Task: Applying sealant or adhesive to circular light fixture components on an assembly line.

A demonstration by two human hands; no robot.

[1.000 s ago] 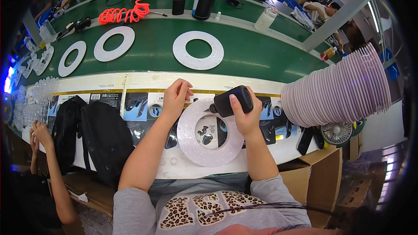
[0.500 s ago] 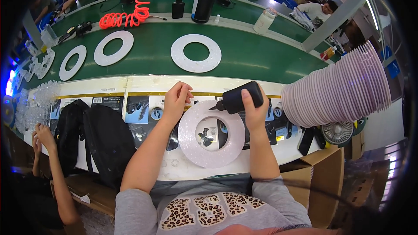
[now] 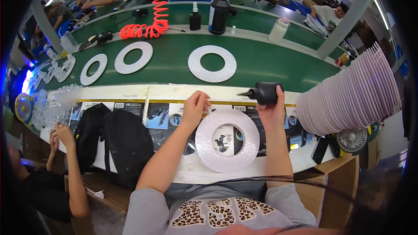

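My right hand [image 3: 273,109] grips a black squeeze bottle [image 3: 264,93], tilted on its side. Its pointed nozzle faces left, above the table and clear of the ring below. A white glittery flat ring [image 3: 207,150] lies in front of me, with printed packaging showing through its hole. To the upper left of that ring, my left hand [image 3: 195,108] is loosely closed, fingers curled in, and nothing shows in it.
Several similar rings, one of them here [image 3: 212,78], lie on the green belt [image 3: 170,67]. A tall leaning stack of rings [image 3: 348,91] stands right, beside a small fan [image 3: 352,140]. A black bag [image 3: 126,141] and a co-worker's hands [image 3: 63,135] are left. Bottles [image 3: 219,13] stand behind.
My right hand has raised the squeeze bottle off the ring, and its nozzle now points left rather than down at the ring's surface. The whole view has shifted slightly.
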